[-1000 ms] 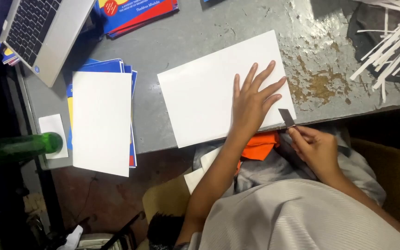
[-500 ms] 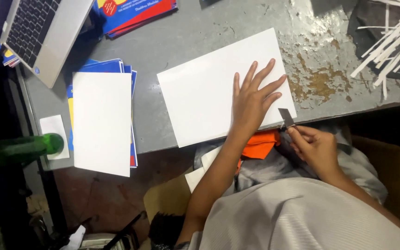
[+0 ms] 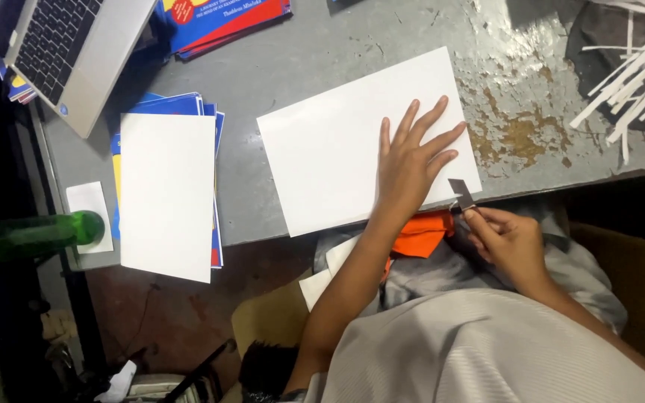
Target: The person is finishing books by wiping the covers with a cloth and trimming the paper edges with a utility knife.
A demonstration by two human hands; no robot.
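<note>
Left hand (image 3: 412,160) is flat, fingers spread, palm down on the white sheet (image 3: 345,142) at centre frame, pressing near its lower right corner. Sheet lies tilted on the grey table (image 3: 285,67), its lower edge close to the table's near edge. Right hand (image 3: 509,242) sits just right of and below that corner, off the table edge, fingers pinched on a small dark flat blade (image 3: 460,194); the blade tip touches or sits right at the sheet's lower right corner, can't tell which. Orange piece (image 3: 423,235) in the lap below the left wrist, with white paper pieces (image 3: 330,272) beside it, lower centre. Left of centre: a second white sheet (image 3: 167,194) on top of a stack of blue booklets (image 3: 210,119), overhanging the table edge. Green bottle (image 3: 31,235) at far left, lying sideways, its end over a small white card (image 3: 87,201). Laptop (image 3: 69,52) upper left, open, keyboard visible. More red-and-blue booklets (image 3: 218,19) at top centre. Pile of white paper strips (image 3: 628,67) upper right, well apart from both hands. Table surface right of the sheet is worn, rusty patch (image 3: 520,134).
</note>
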